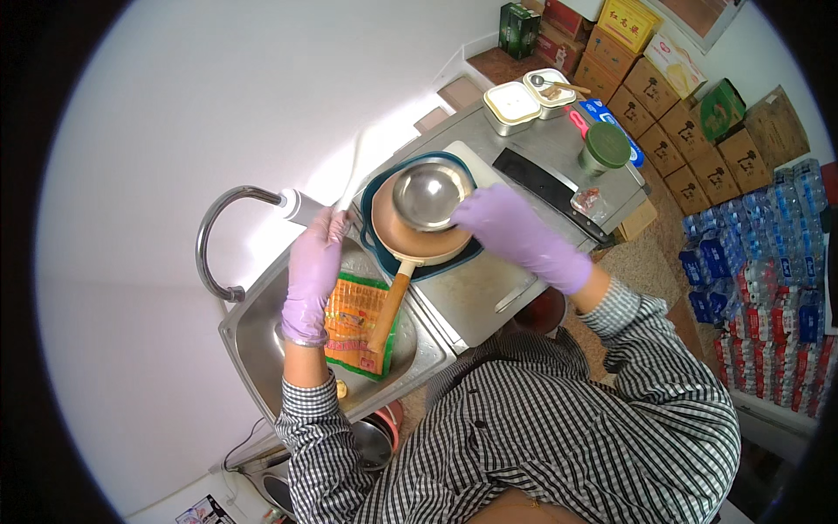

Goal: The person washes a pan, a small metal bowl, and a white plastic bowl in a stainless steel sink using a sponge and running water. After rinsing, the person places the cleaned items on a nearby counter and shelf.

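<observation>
My left hand (319, 252), in a thin purple glove, is closed around the lower end of a long white handle (354, 171) over the sink's edge. My right hand (488, 213), gloved the same way, has its fingers at the right rim of a steel bowl (431, 195). That bowl is over a pan (419, 243) with a wooden handle (390, 311), which rests in a dark teal basin (368, 203). The pan's handle reaches over the sink, above an orange and green food packet (353, 327). What the white handle belongs to is unclear.
A curved chrome faucet (204, 239) rises beside the steel sink (252, 347). Under the basin lies a cutting board (481, 160). Farther right are a black-sheathed knife (543, 190), a green-lidded tub (605, 147) and two square containers (512, 105). Cartons (655, 88) and bottled drinks (779, 262) are stacked beyond.
</observation>
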### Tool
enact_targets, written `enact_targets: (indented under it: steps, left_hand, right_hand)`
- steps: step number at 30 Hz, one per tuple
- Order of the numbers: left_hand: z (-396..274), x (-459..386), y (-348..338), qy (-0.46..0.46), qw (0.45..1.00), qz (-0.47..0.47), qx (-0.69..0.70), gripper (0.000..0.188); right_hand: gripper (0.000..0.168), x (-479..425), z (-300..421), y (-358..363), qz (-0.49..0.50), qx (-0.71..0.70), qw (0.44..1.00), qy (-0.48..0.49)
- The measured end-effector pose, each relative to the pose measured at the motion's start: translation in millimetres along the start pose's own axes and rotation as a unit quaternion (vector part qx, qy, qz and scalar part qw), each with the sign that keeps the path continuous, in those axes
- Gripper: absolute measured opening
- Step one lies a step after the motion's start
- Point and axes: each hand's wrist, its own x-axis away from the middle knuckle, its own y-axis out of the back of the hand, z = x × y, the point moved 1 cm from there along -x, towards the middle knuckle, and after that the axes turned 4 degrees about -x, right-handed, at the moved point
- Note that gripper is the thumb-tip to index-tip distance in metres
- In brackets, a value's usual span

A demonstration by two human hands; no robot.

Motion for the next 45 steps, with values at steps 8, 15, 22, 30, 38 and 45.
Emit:
enact_targets:
  steps: [8, 15, 22, 30, 38, 45]
  left_hand:
    - [0, 2, -32, -0.002, 0.995, 0.067, -0.073, 0.038]
    - [-2, 3, -49, -0.097, 0.988, 0.002, -0.117, 0.040]
    - [-30, 75, 1, -0.206, 0.977, -0.021, -0.042, 0.044]
    - [-84, 178, -83, -0.070, 0.944, 0.139, 0.291, 0.034]
    - [-247, 229, -260, -0.458, 0.861, 0.220, -0.037, 0.050]
    - [-435, 291, -393, -0.432, 0.874, 0.208, -0.082, 0.107]
  right_hand:
    - [0.011, -6, 10, -51, -0.023, -0.009, 0.999, -0.031]
    - [0.015, 83, 20, 33, -0.112, -0.094, 0.974, -0.175]
    - [0.039, 332, 109, 76, 0.107, 0.107, 0.791, -0.593]
    - [0.054, 462, 230, 67, 0.119, -0.194, 0.600, -0.767]
    - [0.054, 604, 236, 118, -0.006, -0.096, 0.587, -0.804]
    - [0.053, 800, 174, 183, 0.107, -0.067, 0.471, -0.873]
